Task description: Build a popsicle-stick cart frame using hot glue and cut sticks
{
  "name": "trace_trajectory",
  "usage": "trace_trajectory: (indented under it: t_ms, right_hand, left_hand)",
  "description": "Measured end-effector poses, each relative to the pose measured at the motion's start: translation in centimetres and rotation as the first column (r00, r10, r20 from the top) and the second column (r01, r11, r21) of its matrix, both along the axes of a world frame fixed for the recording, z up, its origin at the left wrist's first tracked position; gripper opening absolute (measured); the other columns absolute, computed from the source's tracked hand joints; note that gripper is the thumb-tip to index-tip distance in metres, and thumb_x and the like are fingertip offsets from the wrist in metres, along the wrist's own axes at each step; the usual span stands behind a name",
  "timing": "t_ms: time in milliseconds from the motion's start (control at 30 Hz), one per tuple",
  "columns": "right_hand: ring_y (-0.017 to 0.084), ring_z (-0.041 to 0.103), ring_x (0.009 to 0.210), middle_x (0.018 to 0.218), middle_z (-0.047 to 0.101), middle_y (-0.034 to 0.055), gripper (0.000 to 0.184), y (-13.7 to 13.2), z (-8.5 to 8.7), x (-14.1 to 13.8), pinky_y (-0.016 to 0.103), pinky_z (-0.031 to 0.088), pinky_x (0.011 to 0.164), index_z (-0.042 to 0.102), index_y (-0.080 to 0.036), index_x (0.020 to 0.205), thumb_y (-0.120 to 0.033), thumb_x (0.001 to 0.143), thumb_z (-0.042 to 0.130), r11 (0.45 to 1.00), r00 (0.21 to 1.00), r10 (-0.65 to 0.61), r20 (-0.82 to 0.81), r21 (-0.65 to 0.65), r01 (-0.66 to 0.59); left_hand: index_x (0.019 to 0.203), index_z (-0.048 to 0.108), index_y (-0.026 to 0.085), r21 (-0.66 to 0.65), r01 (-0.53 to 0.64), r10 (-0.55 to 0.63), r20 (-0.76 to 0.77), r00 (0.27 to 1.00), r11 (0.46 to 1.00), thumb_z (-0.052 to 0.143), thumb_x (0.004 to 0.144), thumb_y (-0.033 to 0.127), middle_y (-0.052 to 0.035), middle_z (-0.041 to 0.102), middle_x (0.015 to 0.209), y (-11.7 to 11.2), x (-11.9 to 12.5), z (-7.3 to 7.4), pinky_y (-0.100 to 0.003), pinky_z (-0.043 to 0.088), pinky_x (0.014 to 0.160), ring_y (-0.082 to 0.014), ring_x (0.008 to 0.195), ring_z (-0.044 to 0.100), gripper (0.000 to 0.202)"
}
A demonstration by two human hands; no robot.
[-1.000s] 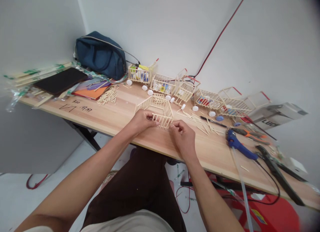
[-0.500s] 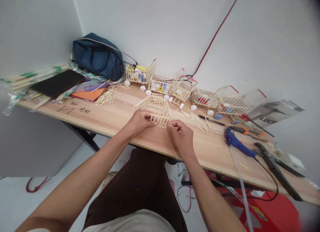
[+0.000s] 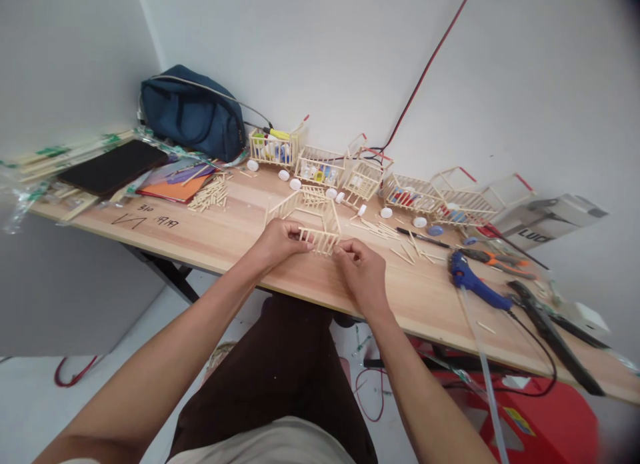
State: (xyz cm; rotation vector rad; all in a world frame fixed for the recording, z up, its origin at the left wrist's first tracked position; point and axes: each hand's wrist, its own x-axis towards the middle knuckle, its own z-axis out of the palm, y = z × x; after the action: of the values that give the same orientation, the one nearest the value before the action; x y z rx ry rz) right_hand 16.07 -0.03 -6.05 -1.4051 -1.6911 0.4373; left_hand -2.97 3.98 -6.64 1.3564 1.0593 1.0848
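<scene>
Nearest me, the left hand (image 3: pixel 283 243) is clamping thumb and fingers on the left end of a slatted wooden-stick frame (image 3: pixel 325 238), and the right hand (image 3: pixel 364 269) is pinching its right end. The pale, angular frame is sitting near the front edge of the wood-grained table (image 3: pixel 235 241). To the right I am seeing a smooth blue glue gun (image 3: pixel 479 285), a translucent glue stick (image 3: pixel 483 371) hanging from it over the edge, and orange-handled pliers (image 3: pixel 500 261) lying just beyond. Thin loose sticks (image 3: pixel 380 229) and a black pen (image 3: pixel 423 238) are lying between the right hand and a row of barred miniature carts (image 3: pixel 364 177), whose round white wheels (image 3: pixel 386 213) are crowding the space behind the frame. A soft blue fabric bag (image 3: pixel 193 114) is slumping by the wall (image 3: pixel 320 57).
</scene>
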Motion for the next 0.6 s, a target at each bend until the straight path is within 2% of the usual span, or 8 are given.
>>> trace_trajectory:
  t_ms: [267,600]
  right_hand:
    - [0.017,0.059,0.070,0.079,0.071,-0.0001,0.018,0.18,-0.19,0.02,0.029,0.041,0.071,0.065,-0.021,0.074,-0.033,0.084,0.054,1.000,1.000,0.011,-0.003,-0.006,-0.011]
    - [0.018,0.060,0.071,0.076,0.070,-0.0006,0.018,0.36,-0.23,-0.05,0.028,0.041,0.071,0.064,-0.022,0.072,-0.033,0.083,0.054,1.000,1.000,0.013,-0.011,-0.004,-0.013]
  left_hand:
    - [0.066,0.070,0.012,-0.001,-0.012,0.012,-0.022,1.000,1.000,0.077,0.053,0.024,0.0027,0.063,0.059,-0.13,0.06,0.39,-0.022,0.039,0.058,-0.0117,0.057,0.055,0.018]
    - [0.068,0.071,0.012,-0.013,-0.038,0.037,-0.036,0.999,0.999,0.080,0.052,0.024,0.0026,0.065,0.062,-0.26,0.08,0.62,-0.022,0.041,0.060,-0.0115,0.060,0.055,0.022]
